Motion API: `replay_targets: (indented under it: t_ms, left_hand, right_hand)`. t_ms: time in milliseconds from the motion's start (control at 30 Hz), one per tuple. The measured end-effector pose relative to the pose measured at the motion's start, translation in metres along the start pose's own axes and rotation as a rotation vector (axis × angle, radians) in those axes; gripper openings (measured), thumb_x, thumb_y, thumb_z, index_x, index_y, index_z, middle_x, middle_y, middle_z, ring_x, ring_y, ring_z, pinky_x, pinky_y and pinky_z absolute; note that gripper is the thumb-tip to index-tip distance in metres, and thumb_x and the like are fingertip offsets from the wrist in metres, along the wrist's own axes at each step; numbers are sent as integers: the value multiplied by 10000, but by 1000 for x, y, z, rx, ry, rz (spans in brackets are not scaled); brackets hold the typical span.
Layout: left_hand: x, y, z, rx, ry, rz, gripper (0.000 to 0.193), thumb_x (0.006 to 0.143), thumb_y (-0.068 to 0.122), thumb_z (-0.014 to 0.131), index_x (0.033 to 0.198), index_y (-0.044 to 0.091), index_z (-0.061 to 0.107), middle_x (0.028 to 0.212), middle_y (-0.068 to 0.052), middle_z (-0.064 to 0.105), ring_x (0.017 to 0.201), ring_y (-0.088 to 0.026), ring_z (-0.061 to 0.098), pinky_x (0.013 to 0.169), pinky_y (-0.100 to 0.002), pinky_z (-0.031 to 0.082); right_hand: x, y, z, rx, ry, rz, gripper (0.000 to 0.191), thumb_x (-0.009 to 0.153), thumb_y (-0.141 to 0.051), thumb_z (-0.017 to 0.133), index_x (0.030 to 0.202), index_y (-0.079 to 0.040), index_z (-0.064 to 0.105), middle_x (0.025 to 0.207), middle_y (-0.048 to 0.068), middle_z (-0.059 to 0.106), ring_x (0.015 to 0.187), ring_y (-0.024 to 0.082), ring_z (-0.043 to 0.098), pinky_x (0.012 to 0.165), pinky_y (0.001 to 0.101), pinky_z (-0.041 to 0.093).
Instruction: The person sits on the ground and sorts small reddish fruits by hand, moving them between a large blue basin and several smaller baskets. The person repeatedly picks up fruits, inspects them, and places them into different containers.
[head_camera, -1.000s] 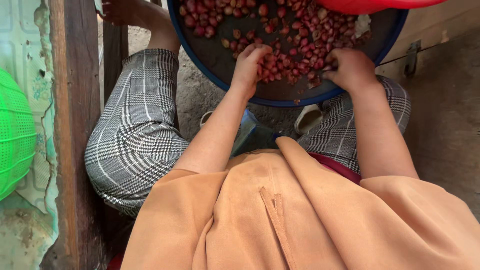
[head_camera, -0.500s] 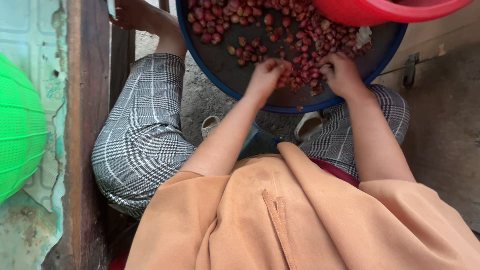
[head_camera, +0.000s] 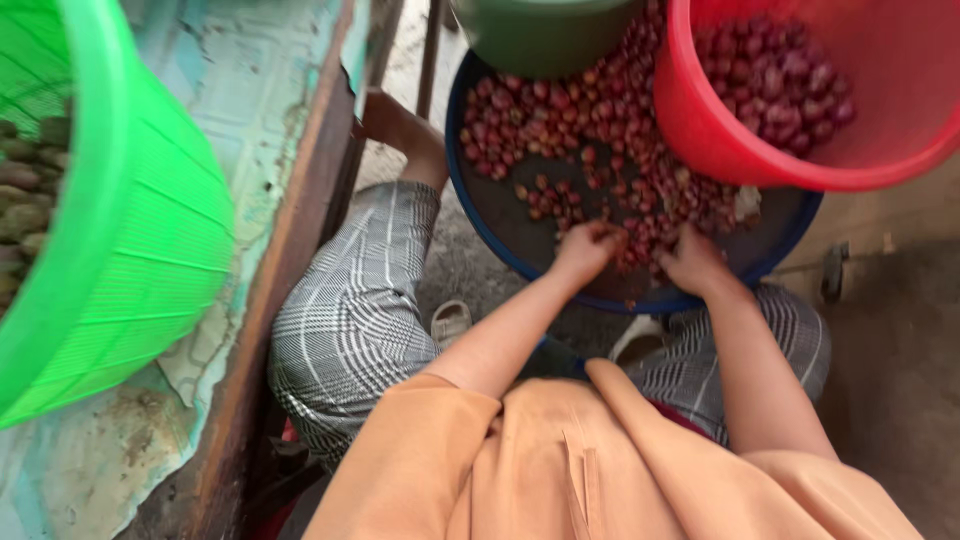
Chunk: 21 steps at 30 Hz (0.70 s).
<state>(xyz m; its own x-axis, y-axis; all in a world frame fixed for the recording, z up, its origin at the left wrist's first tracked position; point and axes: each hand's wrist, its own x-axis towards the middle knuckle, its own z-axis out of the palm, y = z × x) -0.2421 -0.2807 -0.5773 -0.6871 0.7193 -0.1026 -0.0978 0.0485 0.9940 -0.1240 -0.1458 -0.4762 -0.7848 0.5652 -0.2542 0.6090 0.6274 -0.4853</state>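
Fingers of both hands, left (head_camera: 585, 245) and right (head_camera: 690, 262), curled into shallots (head_camera: 600, 130) at the blue tray's (head_camera: 500, 235) six o'clock; grip unclear.

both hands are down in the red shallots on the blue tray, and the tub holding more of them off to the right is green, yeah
Not quite: the tub holding more shallots on the right is red, not green, as the head view shows. The rest holds: the left hand and right hand are both down among the red shallots on the blue tray.
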Motion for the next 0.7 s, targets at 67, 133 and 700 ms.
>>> replay_targets:
  t_ms: [67, 133, 700]
  left_hand:
    - [-1, 7, 2, 28, -29, -40, 281, 973, 259, 678, 1105, 25, 761, 853, -40, 764, 812, -156, 715, 726, -307, 560]
    - [-4, 20, 2, -6, -59, -172, 333, 1011, 334, 680, 1139, 35, 750, 838, -17, 746, 807, -148, 692, 705, -307, 542]
    - [42, 79, -84, -854, 176, -153, 129, 999, 178, 494, 890, 172, 563, 635, 36, 542, 483, -76, 426, 396, -228, 304]
  right_hand:
    - [1, -5, -1, 169, -4, -36, 420, 885, -261, 779, 1196, -51, 591, 970, 139, 694, 908, 261, 657, 808, 397, 521]
    - [2, -11, -1, 382, 32, -135, 406, 905, -199, 745, 1233, -53, 557, 920, 96, 626, 827, 200, 574, 737, 345, 495]
    - [10, -227, -92, 348, -150, -650, 169, 860, -72, 783, 943, -37, 640, 821, 53, 630, 802, 98, 569, 707, 271, 507]
